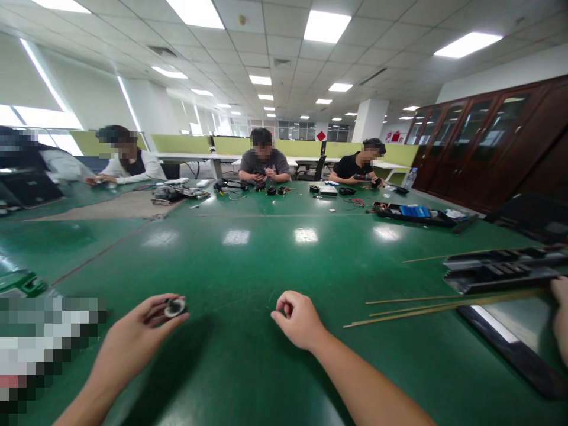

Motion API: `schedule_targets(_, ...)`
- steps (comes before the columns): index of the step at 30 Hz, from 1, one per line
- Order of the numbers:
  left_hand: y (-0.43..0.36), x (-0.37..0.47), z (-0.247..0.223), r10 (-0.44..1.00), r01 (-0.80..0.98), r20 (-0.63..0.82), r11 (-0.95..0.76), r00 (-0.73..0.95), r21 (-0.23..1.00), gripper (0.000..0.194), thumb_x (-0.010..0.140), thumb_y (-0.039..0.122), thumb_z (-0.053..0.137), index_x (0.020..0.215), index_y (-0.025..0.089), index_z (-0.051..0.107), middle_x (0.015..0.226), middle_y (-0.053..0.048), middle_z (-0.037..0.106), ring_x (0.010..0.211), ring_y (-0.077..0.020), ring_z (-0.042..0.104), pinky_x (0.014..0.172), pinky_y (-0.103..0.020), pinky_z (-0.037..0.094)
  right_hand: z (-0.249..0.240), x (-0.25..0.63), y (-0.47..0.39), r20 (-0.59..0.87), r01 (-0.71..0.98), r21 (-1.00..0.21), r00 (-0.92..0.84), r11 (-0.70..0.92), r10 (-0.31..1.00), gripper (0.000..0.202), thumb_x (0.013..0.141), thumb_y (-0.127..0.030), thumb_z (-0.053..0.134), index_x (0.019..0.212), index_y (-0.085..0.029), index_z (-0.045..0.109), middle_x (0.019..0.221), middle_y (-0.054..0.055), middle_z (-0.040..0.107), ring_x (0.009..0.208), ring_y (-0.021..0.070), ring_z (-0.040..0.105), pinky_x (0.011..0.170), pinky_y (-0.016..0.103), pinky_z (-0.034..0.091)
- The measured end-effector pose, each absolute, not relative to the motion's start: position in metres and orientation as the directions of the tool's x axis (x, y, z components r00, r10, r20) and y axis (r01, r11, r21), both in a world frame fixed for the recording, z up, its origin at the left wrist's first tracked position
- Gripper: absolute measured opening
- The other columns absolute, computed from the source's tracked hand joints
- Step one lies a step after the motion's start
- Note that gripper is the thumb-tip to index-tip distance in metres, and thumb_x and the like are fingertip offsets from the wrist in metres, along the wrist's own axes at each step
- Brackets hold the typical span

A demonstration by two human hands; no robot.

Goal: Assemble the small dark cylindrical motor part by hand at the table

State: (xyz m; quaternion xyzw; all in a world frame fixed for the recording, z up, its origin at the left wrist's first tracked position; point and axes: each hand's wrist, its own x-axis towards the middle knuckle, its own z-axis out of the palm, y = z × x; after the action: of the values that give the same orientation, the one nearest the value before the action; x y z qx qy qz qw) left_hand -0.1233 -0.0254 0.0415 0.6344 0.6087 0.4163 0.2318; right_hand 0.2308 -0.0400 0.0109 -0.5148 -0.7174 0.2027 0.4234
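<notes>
Over the green table (248, 260), my left hand (146, 325) holds a small round dark part with a pale ring (174, 306) between thumb and fingers. To its right, my right hand (297, 319) is closed with curled fingers, thumb near the index finger. Whether anything small sits in that pinch is hidden. The two hands are apart, with bare green surface between them.
Thin rods (412, 311) and dark metal channels (501, 267) lie at the right, beside another person's hand (560, 290). A black tray with blue packets (415, 211) stands farther back. Several people work across the table among small parts. A green object (24, 284) is at the left.
</notes>
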Motion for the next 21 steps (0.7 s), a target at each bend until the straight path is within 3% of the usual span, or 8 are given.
schedule_targets(3, 0.001, -0.067, 0.041, 0.978, 0.456, 0.197, -0.207, 0.071, 0.866, 0.052, 0.074, 0.049, 0.076, 0.115, 0.02, 0.062, 0.112, -0.006, 0.072, 0.097, -0.0261, 0.071, 0.097, -0.044, 0.053, 0.008, 0.234, -0.036, 0.396, 0.547, -0.741, -0.112, 0.389, 0.912, 0.016, 0.077, -0.019, 0.069, 0.066, -0.019, 0.057, 0.064, -0.004, 0.053, 0.06, 0.0111, 0.048, 0.057, 0.022, 0.036)
schedule_targets(5, 0.009, -0.031, 0.039, 0.962, 0.41, 0.213, -0.267, 0.172, 0.872, 0.047, 0.08, 0.046, 0.071, 0.118, 0.02, 0.062, 0.113, -0.007, 0.071, 0.098, -0.025, 0.071, 0.094, -0.041, 0.055, 0.005, 0.237, -0.033, 0.361, 0.482, -0.797, -0.102, 0.364, 0.927, 0.004, 0.08, -0.017, 0.065, 0.08, -0.019, 0.062, 0.068, -0.004, 0.055, 0.059, 0.0106, 0.049, 0.056, 0.021, 0.038)
schedule_targets(8, 0.011, 0.002, 0.03, 0.903, 0.402, 0.296, -0.407, 0.311, 0.82, 0.04, 0.087, 0.042, 0.065, 0.121, 0.023, 0.063, 0.114, -0.007, 0.069, 0.101, -0.0233, 0.067, 0.091, -0.037, 0.055, 0.001, 0.239, -0.03, 0.318, 0.401, -0.856, -0.091, 0.327, 0.944, 0.041, 0.078, -0.014, 0.065, 0.117, -0.024, 0.059, 0.082, -0.004, 0.06, 0.057, 0.009, 0.051, 0.056, 0.021, 0.041)
schedule_targets(10, 0.008, 0.008, 0.021, 0.854, 0.403, 0.35, -0.496, 0.385, 0.769, 0.036, 0.088, 0.039, 0.064, 0.122, 0.025, 0.064, 0.115, -0.007, 0.067, 0.103, -0.0227, 0.065, 0.091, -0.036, 0.054, 0.0, 0.238, -0.029, 0.313, 0.396, -0.86, -0.089, 0.322, 0.946, 0.057, 0.075, -0.012, 0.067, 0.128, -0.026, 0.052, 0.089, -0.003, 0.061, 0.057, 0.0083, 0.052, 0.057, 0.021, 0.043)
schedule_targets(16, 0.004, 0.004, 0.001, 0.838, 0.404, 0.34, -0.513, 0.426, 0.757, 0.039, 0.085, 0.032, 0.068, 0.124, 0.027, 0.06, 0.12, -0.006, 0.065, 0.107, -0.0223, 0.063, 0.094, -0.035, 0.052, 0.001, 0.232, -0.032, 0.295, 0.432, -0.838, -0.154, 0.333, 0.943, 0.065, 0.071, -0.011, 0.068, 0.13, -0.029, 0.049, 0.097, -0.002, 0.062, 0.057, 0.0078, 0.054, 0.06, 0.022, 0.046)
schedule_targets(21, 0.001, 0.006, 0.006, 0.806, 0.39, 0.345, -0.55, 0.481, 0.739, 0.028, 0.085, 0.028, 0.067, 0.112, 0.023, 0.063, 0.107, -0.006, 0.068, 0.097, -0.0217, 0.064, 0.089, -0.035, 0.051, 0.003, 0.227, -0.036, 0.293, 0.474, -0.814, -0.166, 0.337, 0.942, 0.06, 0.07, -0.015, 0.073, 0.126, -0.028, 0.054, 0.097, -0.001, 0.063, 0.058, 0.0095, 0.056, 0.065, 0.024, 0.048)
